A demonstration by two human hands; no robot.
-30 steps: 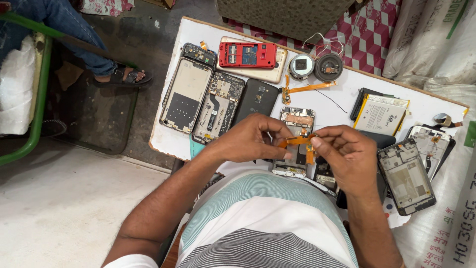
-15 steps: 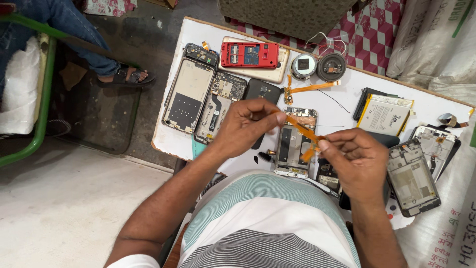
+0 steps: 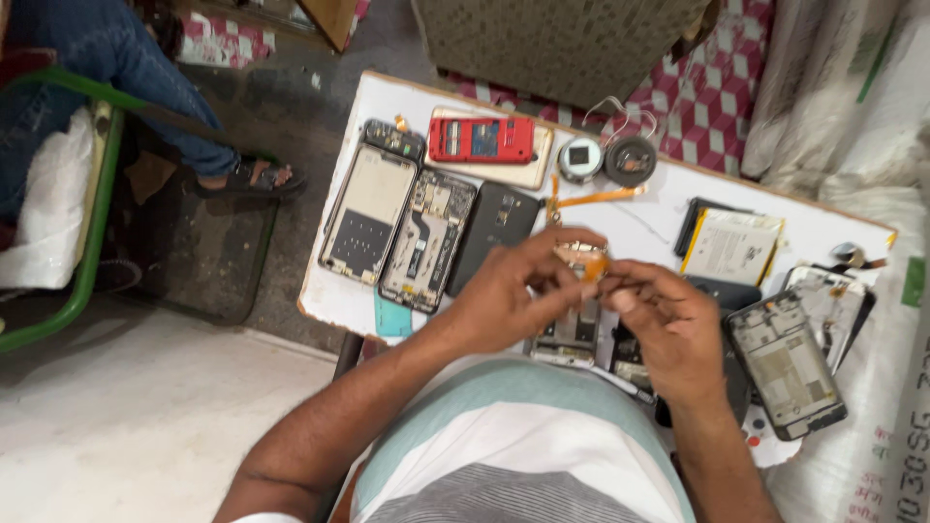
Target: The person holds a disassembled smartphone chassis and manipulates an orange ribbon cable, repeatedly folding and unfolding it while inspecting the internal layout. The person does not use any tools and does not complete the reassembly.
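Both hands met over the near middle of the white bench [image 3: 668, 218], and between them they pinched a small orange flex strip [image 3: 593, 263]. The left hand [image 3: 513, 295] came in from the left with thumb and forefinger closed on the strip's left end; the right hand [image 3: 668, 324] closed its fingertips on the right end, so the strip lay directly between the two, touching both. Its long axis seemed to run roughly left to right across the bench, though most of it was hidden by the fingers and the exact tilt could not be told. Neither hand was clearly nearer: the strip sat at the meeting point of the fingertips.

Taking the strip as the landmark: just below it, toward the person, lay an opened phone frame [image 3: 572, 334] partly covered by the hands. To its left lay a dark back cover [image 3: 494, 232], then an open phone with its board exposed [image 3: 426, 242], then a pale bare frame [image 3: 368, 213]. Beyond it, a longer orange flex cable [image 3: 591, 199] lay on the bench, with a red phone [image 3: 481, 140] and two round parts [image 3: 605, 160] farther off. To its right sat a battery [image 3: 731, 247] and another stripped frame [image 3: 787, 363].
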